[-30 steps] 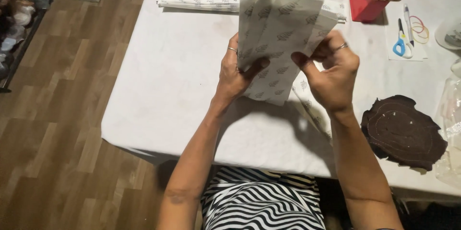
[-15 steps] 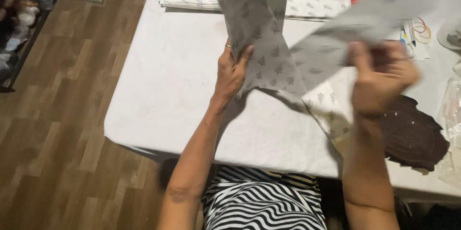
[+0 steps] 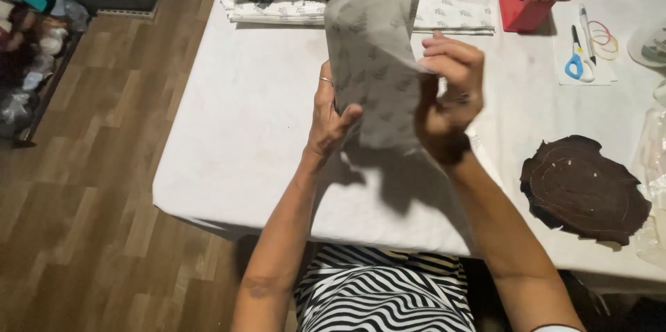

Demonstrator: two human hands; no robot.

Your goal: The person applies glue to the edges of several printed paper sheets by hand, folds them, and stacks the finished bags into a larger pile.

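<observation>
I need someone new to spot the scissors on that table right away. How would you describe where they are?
Start at the white table and go to its far right corner, just right of the red box. On a small white sheet there lie the scissors, beside a pen and some coloured rubber bands. Their bright blue handle loops set them apart.

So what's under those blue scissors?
The scissors lie on a white sheet on the table, beside a pen and rubber bands. Anything beneath the sheet is covered.
</observation>
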